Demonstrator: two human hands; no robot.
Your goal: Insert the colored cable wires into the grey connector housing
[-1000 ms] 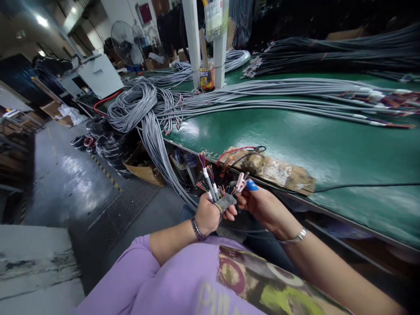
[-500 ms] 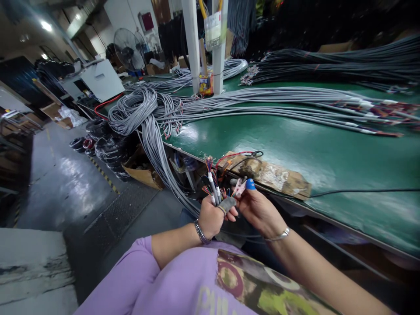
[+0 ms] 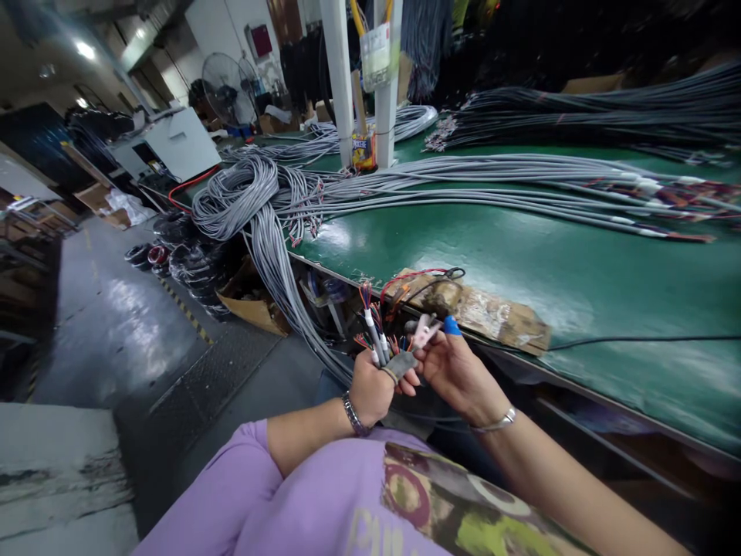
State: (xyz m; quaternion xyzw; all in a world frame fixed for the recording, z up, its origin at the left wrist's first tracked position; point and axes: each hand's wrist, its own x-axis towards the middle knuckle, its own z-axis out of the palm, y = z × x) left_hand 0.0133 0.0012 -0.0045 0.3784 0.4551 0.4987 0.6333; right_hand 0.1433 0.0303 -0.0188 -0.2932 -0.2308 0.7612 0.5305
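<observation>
My left hand (image 3: 373, 390) is wrapped round several grey cables (image 3: 376, 340) that stand up out of the fist. Their tops have white bands and fanned-out coloured wire ends (image 3: 365, 293). A grey cover (image 3: 399, 364) sits on the left thumb. Close beside it, my right hand (image 3: 455, 367) has its fingers curled at a pale pink clip (image 3: 427, 330), which lies by the wire ends. Blue tape (image 3: 451, 326) covers the right thumb tip, which stands a little off the clip. Exactly what the clip's jaws touch is too small to make out.
A taped wooden board (image 3: 480, 309) with red and black leads lies at the edge of the green table (image 3: 579, 270). Long grey cables (image 3: 463, 166) run across the table, and a grey coil (image 3: 237, 201) hangs over its corner. Black cable bundles (image 3: 579, 116) lie behind.
The right thumb has lifted slightly away from the pink clip, and the clip has tilted a little. The left hand keeps its grip on the cables. The view has shifted slightly.
</observation>
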